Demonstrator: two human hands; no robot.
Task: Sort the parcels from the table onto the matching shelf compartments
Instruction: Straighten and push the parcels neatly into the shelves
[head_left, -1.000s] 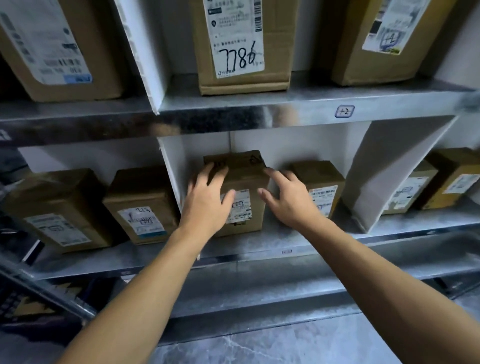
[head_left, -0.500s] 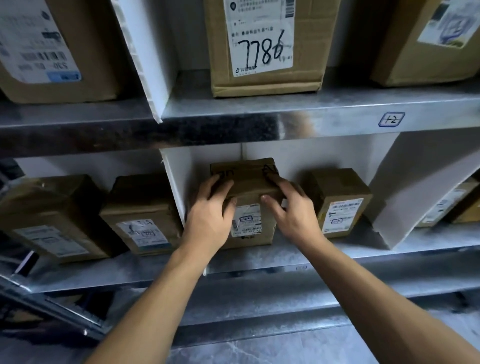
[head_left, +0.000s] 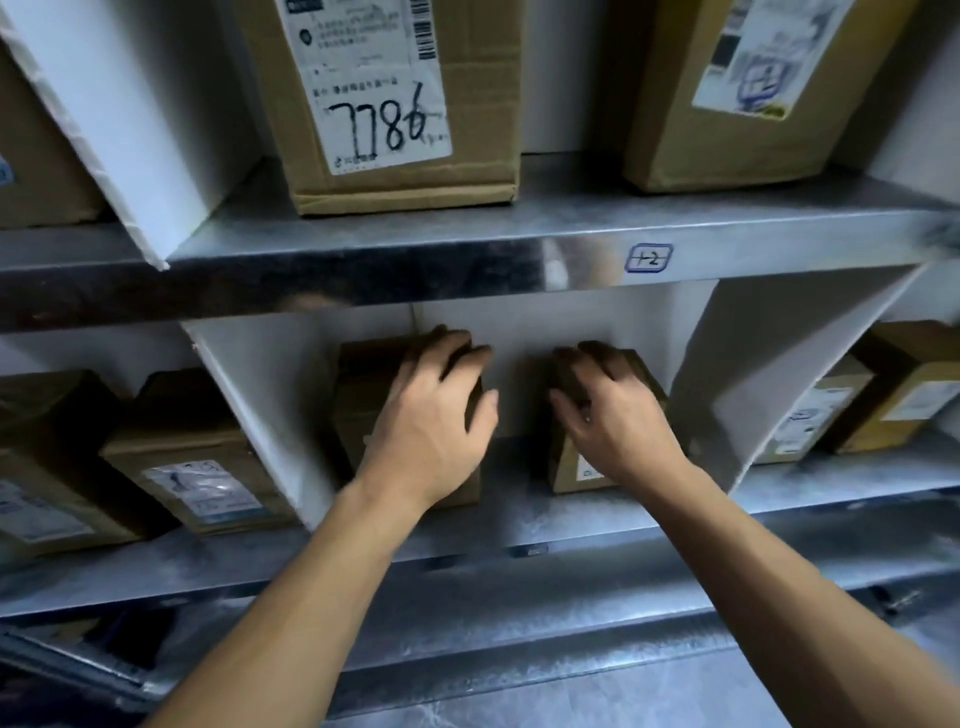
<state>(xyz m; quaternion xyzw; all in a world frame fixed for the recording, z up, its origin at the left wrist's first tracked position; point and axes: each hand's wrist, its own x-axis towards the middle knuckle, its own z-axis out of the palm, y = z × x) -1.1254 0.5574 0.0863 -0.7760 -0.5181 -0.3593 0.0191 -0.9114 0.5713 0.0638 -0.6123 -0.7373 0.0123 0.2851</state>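
Left hand (head_left: 426, 426) lies spread over one parcel (head_left: 363, 410) in the middle shelf (head_left: 519, 525) compartment; right hand (head_left: 618, 421) covers the box (head_left: 571, 467) beside it, fingers apart, neither gripping.

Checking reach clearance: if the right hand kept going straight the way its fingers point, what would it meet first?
The right hand already lies on the small box; past it, probably the compartment's white back wall, though depth is unclear.
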